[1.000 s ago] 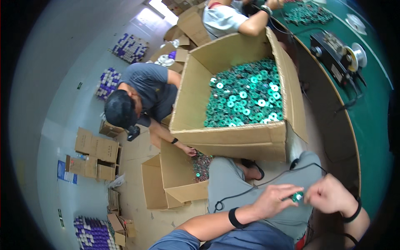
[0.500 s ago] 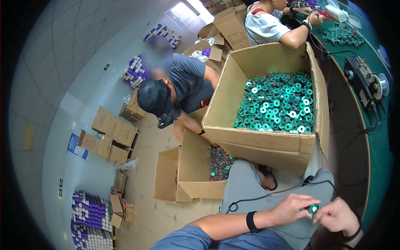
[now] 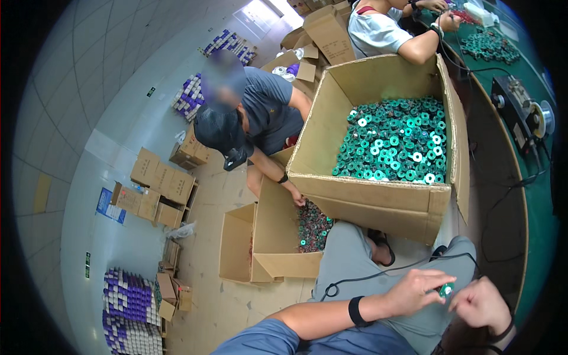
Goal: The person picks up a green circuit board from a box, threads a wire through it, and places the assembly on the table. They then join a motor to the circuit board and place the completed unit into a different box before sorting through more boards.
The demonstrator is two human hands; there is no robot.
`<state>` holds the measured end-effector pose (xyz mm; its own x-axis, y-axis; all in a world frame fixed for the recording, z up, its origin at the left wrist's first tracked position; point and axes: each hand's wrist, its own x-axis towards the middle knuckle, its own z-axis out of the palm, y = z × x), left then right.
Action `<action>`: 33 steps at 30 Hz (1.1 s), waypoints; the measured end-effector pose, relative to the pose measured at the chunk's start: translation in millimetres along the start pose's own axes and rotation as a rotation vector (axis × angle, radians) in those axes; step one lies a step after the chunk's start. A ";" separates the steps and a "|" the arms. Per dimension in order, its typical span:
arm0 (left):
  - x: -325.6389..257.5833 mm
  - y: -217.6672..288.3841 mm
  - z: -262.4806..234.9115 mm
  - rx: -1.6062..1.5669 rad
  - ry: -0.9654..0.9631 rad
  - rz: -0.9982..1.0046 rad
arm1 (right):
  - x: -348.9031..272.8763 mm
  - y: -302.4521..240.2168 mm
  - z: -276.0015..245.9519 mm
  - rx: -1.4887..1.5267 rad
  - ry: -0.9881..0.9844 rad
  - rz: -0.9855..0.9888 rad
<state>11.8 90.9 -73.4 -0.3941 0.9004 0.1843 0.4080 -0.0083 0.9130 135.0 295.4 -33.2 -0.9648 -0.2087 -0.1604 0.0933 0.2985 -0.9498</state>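
Observation:
Above my lap, my left hand (image 3: pixel 415 292) pinches a small round green circuit board (image 3: pixel 447 290) between thumb and fingertips. Close by on its right, my right hand (image 3: pixel 482 304) is curled closed with its fingers turned toward the board. Whatever that hand may hold is hidden, and I cannot tell whether it touches the board. Ahead of my knees stands a large cardboard box (image 3: pixel 370 204) with a heap of similar green ring-shaped boards (image 3: pixel 393 139) in it. A black cable (image 3: pixel 378 278) runs across my legs.
A co-worker in a dark cap (image 3: pixel 220 133) reaches into a lower carton (image 3: pixel 290 264) of small parts. Another person in a white shirt (image 3: pixel 376 32) works at the green bench (image 3: pixel 535 236) on the right. A black device with a wire spool (image 3: pixel 520 109) stands on it.
The board in my left hand has tilted and shifted slightly right. My right hand has moved a little right, away from it. The capped co-worker's hand has lifted from the parts.

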 end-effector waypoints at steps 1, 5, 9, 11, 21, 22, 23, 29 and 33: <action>-0.1 -0.2 0.7 -0.002 0.001 -0.001 | 1.5 9.0 -1.7 0.010 0.143 0.106; 0.5 -3.7 5.2 -0.022 -0.024 0.011 | 1.0 -0.4 2.4 -0.020 0.180 0.099; 6.0 -1.1 -0.6 -0.036 0.002 -0.002 | 0.0 14.6 0.0 -0.065 0.303 0.142; 3.2 -1.4 4.1 -0.019 -0.020 0.033 | 3.0 2.5 -3.6 0.019 0.222 0.080; 4.5 -4.9 2.0 0.034 0.002 0.070 | 0.4 13.0 1.0 -0.121 0.081 -0.013; 8.0 -4.2 -2.4 0.025 0.020 0.045 | -0.2 17.3 -2.3 -0.122 0.222 0.076; 9.4 -4.1 -4.4 0.015 0.037 0.020 | 0.2 15.9 -6.4 -0.129 0.266 0.132; 9.6 -2.8 -19.5 0.027 0.097 -0.005 | 0.3 -1.6 -7.1 0.140 0.167 0.378; 8.3 -3.4 -19.4 0.032 0.099 0.012 | 4.5 2.1 -9.5 0.190 0.134 0.383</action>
<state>-8.9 90.0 -67.9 -0.4676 0.8530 0.2318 0.4388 -0.0036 0.8986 128.5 303.9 -33.4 -0.8738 0.0095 -0.4862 0.4818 0.1515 -0.8631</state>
